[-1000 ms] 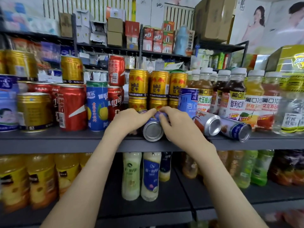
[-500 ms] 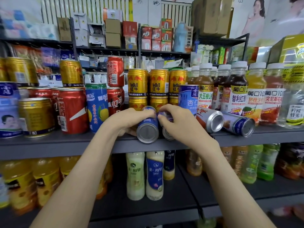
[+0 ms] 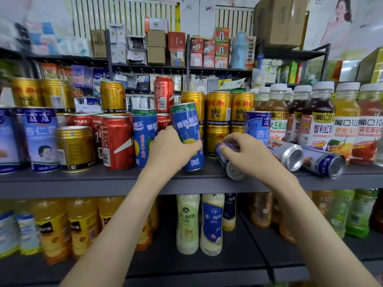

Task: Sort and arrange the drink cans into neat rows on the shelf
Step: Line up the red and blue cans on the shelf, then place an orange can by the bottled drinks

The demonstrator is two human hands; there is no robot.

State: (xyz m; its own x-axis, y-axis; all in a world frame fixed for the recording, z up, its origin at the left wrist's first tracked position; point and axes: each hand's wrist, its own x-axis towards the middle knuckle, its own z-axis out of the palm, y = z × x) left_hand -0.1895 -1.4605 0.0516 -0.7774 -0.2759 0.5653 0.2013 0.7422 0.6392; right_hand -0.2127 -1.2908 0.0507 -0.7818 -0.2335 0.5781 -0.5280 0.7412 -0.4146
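Head view: a person faces a grey shelf [image 3: 103, 183] stocked with drink cans, with juice bottles [image 3: 344, 121] toward 3 o'clock.
Left hand [image 3: 172, 150]: fingers wrapped round a tall blue can [image 3: 186, 129], gripping its lower half.
Tall blue can: near upright, leaning slightly, base low at the shelf; contact unclear.
Matching can [image 3: 144, 137]: upright, just beside it at 9 o'clock.
Right hand [image 3: 248, 156]: fingers curled over a lying can [image 3: 234, 168], holding it.
Lying can: on its side at the shelf's front edge, end toward the camera.
Toppled cans [image 3: 288, 154]: two more on their sides at 3 o'clock of the right hand.
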